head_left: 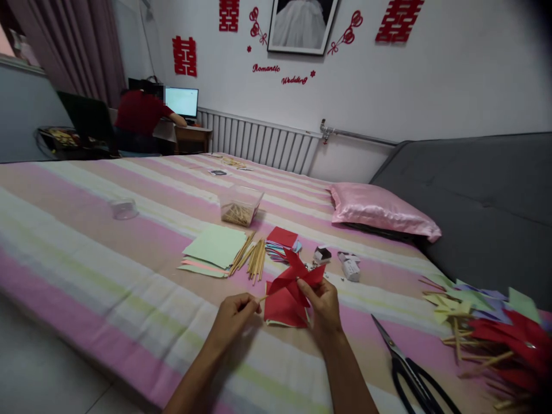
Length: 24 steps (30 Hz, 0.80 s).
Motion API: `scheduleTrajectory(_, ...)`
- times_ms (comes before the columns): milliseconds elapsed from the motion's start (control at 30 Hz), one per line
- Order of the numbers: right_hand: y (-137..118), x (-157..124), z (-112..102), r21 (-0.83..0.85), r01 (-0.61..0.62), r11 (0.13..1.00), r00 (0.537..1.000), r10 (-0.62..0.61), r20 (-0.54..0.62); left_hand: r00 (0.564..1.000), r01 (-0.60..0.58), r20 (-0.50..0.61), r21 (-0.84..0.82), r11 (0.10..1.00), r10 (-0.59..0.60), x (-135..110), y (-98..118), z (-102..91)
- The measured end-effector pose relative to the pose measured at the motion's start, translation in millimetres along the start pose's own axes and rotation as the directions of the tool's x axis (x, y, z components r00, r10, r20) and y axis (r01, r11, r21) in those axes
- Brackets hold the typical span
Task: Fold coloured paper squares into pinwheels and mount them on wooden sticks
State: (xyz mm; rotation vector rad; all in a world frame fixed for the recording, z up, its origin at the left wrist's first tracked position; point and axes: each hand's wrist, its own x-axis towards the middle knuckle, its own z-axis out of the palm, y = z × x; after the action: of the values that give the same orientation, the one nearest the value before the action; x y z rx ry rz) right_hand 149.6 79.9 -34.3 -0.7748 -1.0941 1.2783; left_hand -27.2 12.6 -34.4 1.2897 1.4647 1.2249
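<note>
My right hand (324,306) pinches a red paper pinwheel (285,280) at its middle, thumb in front. A thin wooden stick (263,298) runs from the pinwheel's left side into the closed fingers of my left hand (236,317). Under the pinwheel lies a stack of red paper squares (282,313) with a pale sheet showing at its lower edge. Just beyond are small coloured paper squares (282,237), loose wooden sticks (256,261) and a pile of larger pale green paper (214,246). Two small opened boxes (322,254) stand near tiny scattered metal bits.
Black-handled scissors (403,359) lie right of my right arm. Finished pinwheels (495,328) are heaped at the far right. A clear box of short sticks (240,208), a clear lid (124,209) and a pink pillow (382,208) rest on the striped bed. A person (140,115) sits at a desk.
</note>
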Motion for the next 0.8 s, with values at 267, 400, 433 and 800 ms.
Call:
scheduleTrajectory(267, -0.1, -0.2, 1.8, 0.051, -0.083, 0.995, 0.996, 0.085, -0.033, 1.0, 0.011, 0.012, -0.027, 1.0, -0.011, -1.3, -0.7, 4.7)
scheduleTrajectory(400, -2.9, -0.1, 4.1, 0.093, -0.147, 0.985, 0.986, 0.153, -0.06, 1.0, 0.001, 0.001, -0.019, 1.0, -0.001, -2.0, -0.2, 4.6)
scheduleTrajectory(433, -3.4, 0.1, 4.5, 0.092, -0.158, 0.983, 0.985, 0.164, -0.06, 1.0, -0.001, 0.0, -0.022, 1.0, 0.001, -2.3, 0.0, 4.7)
scheduleTrajectory(800, -4.9, 0.3, 3.5, -0.003, -0.066, 0.998, 0.995, 0.066, -0.073, 0.999, -0.042, 0.032, -0.034, 0.999, 0.043, -3.2, -3.7, 6.7)
